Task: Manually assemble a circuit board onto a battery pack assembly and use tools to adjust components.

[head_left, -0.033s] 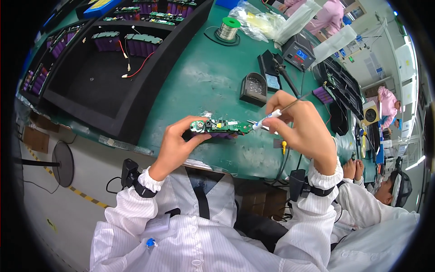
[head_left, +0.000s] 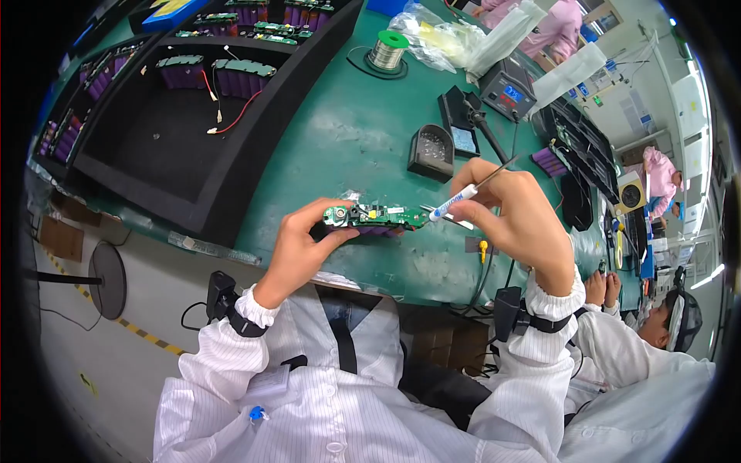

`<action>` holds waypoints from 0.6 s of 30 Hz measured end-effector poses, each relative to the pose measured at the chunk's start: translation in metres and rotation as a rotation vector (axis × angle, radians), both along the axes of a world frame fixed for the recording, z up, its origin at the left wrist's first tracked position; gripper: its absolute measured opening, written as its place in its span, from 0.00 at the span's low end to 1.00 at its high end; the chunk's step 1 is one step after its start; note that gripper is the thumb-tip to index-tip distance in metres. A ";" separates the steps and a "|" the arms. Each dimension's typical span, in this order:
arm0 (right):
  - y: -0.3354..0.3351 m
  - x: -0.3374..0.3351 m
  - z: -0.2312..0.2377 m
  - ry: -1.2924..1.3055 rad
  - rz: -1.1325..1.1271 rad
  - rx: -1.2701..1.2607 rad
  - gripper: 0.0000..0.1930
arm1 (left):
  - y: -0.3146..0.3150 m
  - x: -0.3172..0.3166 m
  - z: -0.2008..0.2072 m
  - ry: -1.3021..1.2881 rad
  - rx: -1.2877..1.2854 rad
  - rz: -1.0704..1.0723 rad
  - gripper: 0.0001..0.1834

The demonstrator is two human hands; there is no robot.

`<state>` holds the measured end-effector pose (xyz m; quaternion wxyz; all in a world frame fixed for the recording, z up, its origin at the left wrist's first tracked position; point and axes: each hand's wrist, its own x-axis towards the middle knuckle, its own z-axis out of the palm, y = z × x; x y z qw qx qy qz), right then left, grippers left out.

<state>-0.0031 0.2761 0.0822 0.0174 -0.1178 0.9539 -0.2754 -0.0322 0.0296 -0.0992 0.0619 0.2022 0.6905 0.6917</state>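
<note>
My left hand [head_left: 305, 235] is closed, its thumb and fingers gripping the left end of a battery pack with a green circuit board [head_left: 378, 214] on top and purple cells below. At the board's right end, my right hand [head_left: 513, 216] pinches a white pen-shaped tool [head_left: 454, 204] with blue marking. A thin metal shaft rises from the tool's upper end, and its lower end is by the board's edge. Slim metal tips show beside it; whether they belong to a second tool I cannot tell. The right hand's other fingers are curled and partly hidden.
A black foam tray [head_left: 262, 147] with purple battery packs stands at left. Ahead are a solder spool [head_left: 388, 51], a dark container of small bits [head_left: 432, 152], a soldering iron stand [head_left: 461, 116] and its station [head_left: 507, 89]. A co-worker [head_left: 656, 339] sits at right.
The white tool has tilted a little steeper in my right hand, its metal shaft shifting left. My left hand and the battery pack stay put.
</note>
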 end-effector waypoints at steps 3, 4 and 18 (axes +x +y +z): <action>0.007 0.001 0.013 -0.288 -0.025 -0.097 0.06 | 0.000 0.000 0.000 -0.005 0.012 -0.002 0.18; 0.007 0.003 0.011 -0.286 -0.024 -0.097 0.06 | 0.001 0.000 0.000 -0.002 0.012 -0.001 0.18; 0.001 0.008 0.005 -0.122 0.016 -0.228 0.12 | 0.001 0.000 0.000 0.003 0.004 -0.008 0.17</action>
